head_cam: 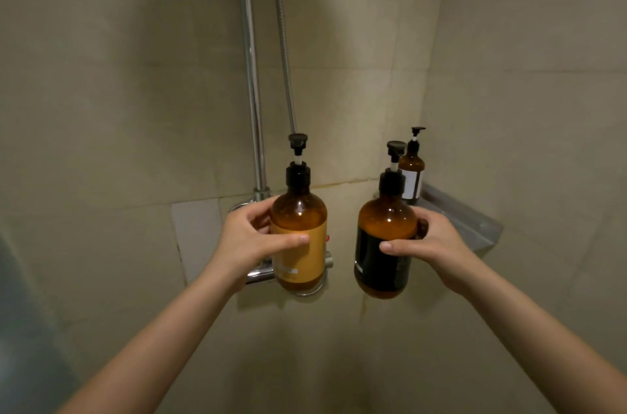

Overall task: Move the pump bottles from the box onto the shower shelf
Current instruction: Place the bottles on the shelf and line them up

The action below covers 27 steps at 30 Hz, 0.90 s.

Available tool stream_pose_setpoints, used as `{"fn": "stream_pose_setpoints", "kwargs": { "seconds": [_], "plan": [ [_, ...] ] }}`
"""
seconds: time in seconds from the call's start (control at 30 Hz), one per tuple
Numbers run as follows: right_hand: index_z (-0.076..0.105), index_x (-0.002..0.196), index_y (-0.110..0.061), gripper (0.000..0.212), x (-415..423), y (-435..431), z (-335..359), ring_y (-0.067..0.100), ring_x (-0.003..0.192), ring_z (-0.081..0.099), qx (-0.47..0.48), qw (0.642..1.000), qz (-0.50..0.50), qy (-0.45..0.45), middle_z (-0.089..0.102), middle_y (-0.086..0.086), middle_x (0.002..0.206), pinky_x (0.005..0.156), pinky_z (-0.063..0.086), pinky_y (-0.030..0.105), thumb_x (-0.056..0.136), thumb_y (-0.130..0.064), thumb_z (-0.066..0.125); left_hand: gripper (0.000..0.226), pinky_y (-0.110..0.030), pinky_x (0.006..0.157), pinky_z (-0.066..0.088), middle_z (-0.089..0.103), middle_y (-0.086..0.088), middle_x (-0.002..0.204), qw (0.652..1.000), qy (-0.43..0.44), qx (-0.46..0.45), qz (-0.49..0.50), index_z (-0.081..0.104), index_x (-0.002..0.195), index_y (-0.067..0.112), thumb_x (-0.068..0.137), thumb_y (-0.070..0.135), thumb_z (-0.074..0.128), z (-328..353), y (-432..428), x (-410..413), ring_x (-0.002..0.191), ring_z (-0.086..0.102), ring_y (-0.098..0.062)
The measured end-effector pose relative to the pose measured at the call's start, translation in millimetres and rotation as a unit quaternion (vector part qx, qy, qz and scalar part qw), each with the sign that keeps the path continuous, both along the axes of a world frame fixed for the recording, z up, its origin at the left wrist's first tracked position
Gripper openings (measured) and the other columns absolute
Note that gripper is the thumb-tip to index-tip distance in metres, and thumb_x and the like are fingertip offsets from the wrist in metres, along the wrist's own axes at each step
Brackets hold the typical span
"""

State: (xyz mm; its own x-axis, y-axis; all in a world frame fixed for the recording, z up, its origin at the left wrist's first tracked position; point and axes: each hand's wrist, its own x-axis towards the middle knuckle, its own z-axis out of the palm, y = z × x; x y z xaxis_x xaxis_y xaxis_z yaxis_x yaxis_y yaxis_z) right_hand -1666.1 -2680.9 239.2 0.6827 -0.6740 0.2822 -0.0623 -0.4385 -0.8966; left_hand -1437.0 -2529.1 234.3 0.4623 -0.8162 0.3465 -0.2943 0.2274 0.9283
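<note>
Shelf [475, 220] (one bottle [411, 172]); tap [261, 273] behind hands.

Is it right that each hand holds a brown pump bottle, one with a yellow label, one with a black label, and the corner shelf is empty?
Not quite. The head view shows the corner shelf already holds a white-labelled pump bottle. The rest is right: left hand holds the yellow-labelled bottle, right hand the black-labelled bottle.

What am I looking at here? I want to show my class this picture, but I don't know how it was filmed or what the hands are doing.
There is no machine: a person wears a camera on the head, looking forward and down, so you see their own bare arms in a tiled shower corner. The left hand holds an amber pump bottle with a yellow label; the right hand holds an amber pump bottle with a black label. A third pump bottle already stands on the metal corner shelf. Behind are the chrome shower pipe and hose.
</note>
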Motion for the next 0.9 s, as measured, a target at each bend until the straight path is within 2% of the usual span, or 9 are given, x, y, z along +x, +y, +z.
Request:
{"fn": "stream_pose_setpoints", "kwargs": {
  "seconds": [0.17, 0.3, 0.4, 0.47, 0.57, 0.63, 0.7, 0.8, 0.9],
  "plan": [
    [0.063, 0.102, -0.024, 0.061, -4.7, -40.2, 13.8, 0.012, 0.102, 0.061, -0.005, 0.999, -0.042, -0.003, 0.067, -0.004, 0.106, 0.085, 0.05, 0.027, 0.046, -0.039, 0.084, 0.07, -0.026, 0.081, 0.055, 0.071, 0.007, 0.106, 1.0, 0.0, 0.002, -0.03, 0.064, 0.107, 0.029, 0.041, 0.036, 0.084, 9.7, -58.4, 0.6, 0.099, 0.066, -0.006],
    [0.062, 0.097, -0.029, 0.065, -12.0, -76.5, 26.5, 0.008, 0.097, 0.061, 0.001, 0.997, -0.079, -0.001, 0.067, -0.008, 0.103, 0.073, 0.047, 0.019, 0.038, -0.045, 0.083, 0.077, -0.025, 0.081, 0.053, 0.069, 0.008, 0.107, 0.997, -0.007, -0.003, -0.077, 0.063, 0.108, 0.03, 0.035, 0.044, 0.083, 24.9, -108.8, -7.8, 0.102, 0.064, -0.008],
    [0.059, 0.096, -0.033, 0.059, -20.2, -97.6, 33.1, 0.008, 0.098, 0.058, 0.001, 0.993, -0.119, -0.008, 0.064, -0.011, 0.104, 0.079, 0.046, 0.024, 0.045, -0.036, 0.087, 0.085, -0.031, 0.087, 0.052, 0.067, 0.005, 0.111, 0.995, -0.001, -0.013, -0.101, 0.062, 0.115, 0.021, 0.035, 0.045, 0.082, 34.4, -146.9, -18.4, 0.104, 0.062, -0.01],
    [0.058, 0.096, -0.034, 0.06, -27.7, -109.2, 36.1, 0.011, 0.098, 0.058, 0.003, 0.989, -0.148, -0.013, 0.063, -0.011, 0.104, 0.085, 0.045, 0.031, 0.045, -0.033, 0.089, 0.083, -0.03, 0.084, 0.053, 0.068, 0.007, 0.109, 0.993, 0.008, -0.017, -0.113, 0.063, 0.114, 0.02, 0.037, 0.044, 0.082, 37.9, -172.5, -26.0, 0.101, 0.063, -0.007],
    [0.059, 0.095, -0.033, 0.057, -38.5, -122.0, 40.4, 0.01, 0.096, 0.059, -0.002, 0.983, -0.185, -0.019, 0.064, -0.01, 0.102, 0.084, 0.046, 0.029, 0.044, -0.034, 0.085, 0.074, -0.03, 0.084, 0.051, 0.067, 0.009, 0.111, 0.992, 0.002, -0.018, -0.122, 0.063, 0.116, 0.023, 0.047, 0.035, 0.086, 38.8, -211.6, -36.9, 0.103, 0.06, -0.007],
    [0.061, 0.102, -0.028, 0.065, -45.4, -130.0, 40.9, 0.016, 0.099, 0.06, -0.009, 0.976, -0.215, -0.023, 0.066, -0.005, 0.105, 0.084, 0.046, 0.03, 0.044, -0.032, 0.09, 0.073, -0.029, 0.082, 0.051, 0.066, 0.012, 0.11, 0.991, 0.005, -0.018, -0.13, 0.062, 0.117, 0.025, 0.048, 0.036, 0.086, 37.6, -236.2, -44.0, 0.103, 0.059, -0.006],
    [0.061, 0.109, -0.024, 0.068, -51.5, -137.5, 40.3, 0.021, 0.104, 0.059, -0.013, 0.969, -0.246, -0.028, 0.066, 0.0, 0.11, 0.09, 0.046, 0.035, 0.046, -0.033, 0.084, 0.076, -0.024, 0.076, 0.051, 0.067, 0.015, 0.107, 0.99, 0.017, -0.02, -0.142, 0.063, 0.115, 0.026, 0.044, 0.04, 0.086, 35.3, -258.6, -51.4, 0.101, 0.059, -0.003],
    [0.063, 0.101, -0.028, 0.057, -58.4, -148.3, 36.1, 0.022, 0.105, 0.061, -0.006, 0.958, -0.281, -0.052, 0.068, 0.0, 0.107, 0.095, 0.047, 0.039, 0.051, -0.023, 0.089, 0.078, -0.021, 0.074, 0.049, 0.068, 0.017, 0.104, 0.986, 0.026, -0.017, -0.164, 0.063, 0.114, 0.029, 0.041, 0.041, 0.086, 29.3, -288.4, -63.2, 0.098, 0.06, 0.0],
    [0.065, 0.09, -0.03, 0.041, -59.6, -158.2, 27.8, 0.017, 0.1, 0.063, -0.002, 0.947, -0.317, -0.058, 0.07, -0.007, 0.098, 0.089, 0.048, 0.036, 0.056, -0.022, 0.087, 0.068, -0.012, 0.065, 0.042, 0.064, 0.027, 0.092, 0.984, 0.026, -0.019, -0.176, 0.062, 0.108, 0.039, 0.044, 0.037, 0.087, 20.5, -312.4, -71.7, 0.086, 0.055, 0.012]
  ]
}}
